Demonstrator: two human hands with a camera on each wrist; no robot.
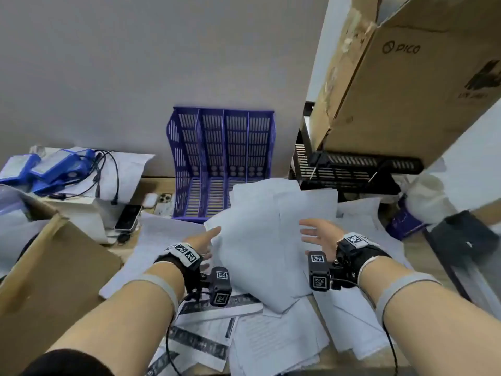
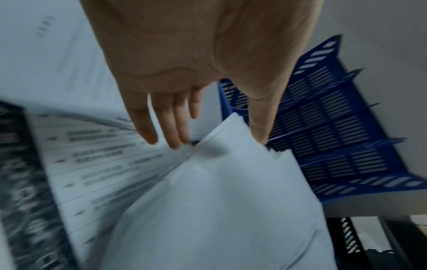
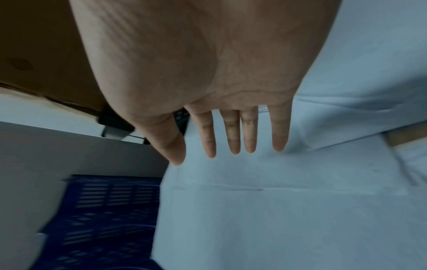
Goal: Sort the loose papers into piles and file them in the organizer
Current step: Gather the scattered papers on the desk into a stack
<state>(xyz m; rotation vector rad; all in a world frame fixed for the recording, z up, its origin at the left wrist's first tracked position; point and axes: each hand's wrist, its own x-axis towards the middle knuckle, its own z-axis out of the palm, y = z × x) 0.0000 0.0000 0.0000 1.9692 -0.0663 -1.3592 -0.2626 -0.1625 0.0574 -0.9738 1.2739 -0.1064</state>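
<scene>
A blue slotted organizer stands against the wall with its slots showing no paper. In front of it a stack of white papers lies tilted over the loose pile, between my hands. My left hand is at the stack's left corner. Its fingers are straight, and the corner sits between them and the thumb. My right hand hovers over the stack's right side, fingers spread and straight, holding nothing.
Printed sheets with dark bands and more white sheets cover the desk near me. A cardboard box on a black tray rack stands at right. Another carton, a phone and blue devices with cables are at left.
</scene>
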